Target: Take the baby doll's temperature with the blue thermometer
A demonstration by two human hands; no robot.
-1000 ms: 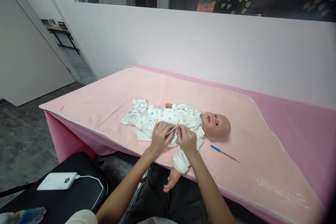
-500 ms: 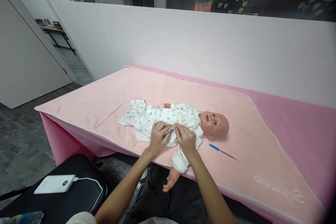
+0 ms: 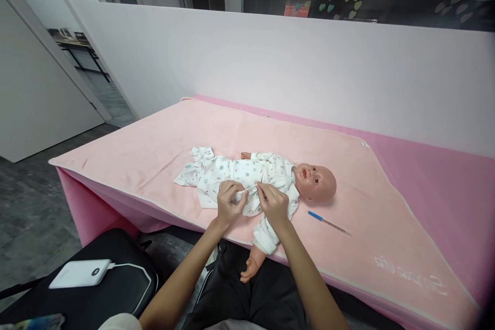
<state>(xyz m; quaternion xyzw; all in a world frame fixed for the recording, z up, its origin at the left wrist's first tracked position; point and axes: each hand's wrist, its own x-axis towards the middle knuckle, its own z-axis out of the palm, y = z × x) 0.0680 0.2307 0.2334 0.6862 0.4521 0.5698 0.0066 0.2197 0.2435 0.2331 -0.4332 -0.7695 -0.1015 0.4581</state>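
A baby doll lies on its back, head to the right, dressed in white printed baby clothes. My left hand is closed in a pinch on the white cloth at the doll's near side, around the waist. Just right of it, my right hand pinches the same clothing with thumb and forefinger. A narrow piece of white cloth stretches between the fingertips; whether it is a tie or the garment's edge, I cannot tell. The doll's near arm hangs over the table edge below my right wrist.
A blue-handled, pen-like stick lies near the doll's head on the pink cover. A white power bank with a cable rests on a black seat at lower left. A white wall stands behind the table.
My left hand has drawn slightly left and its fingers have curled more, widening the gap to my right hand. My right hand keeps its pinch in nearly the same spot.
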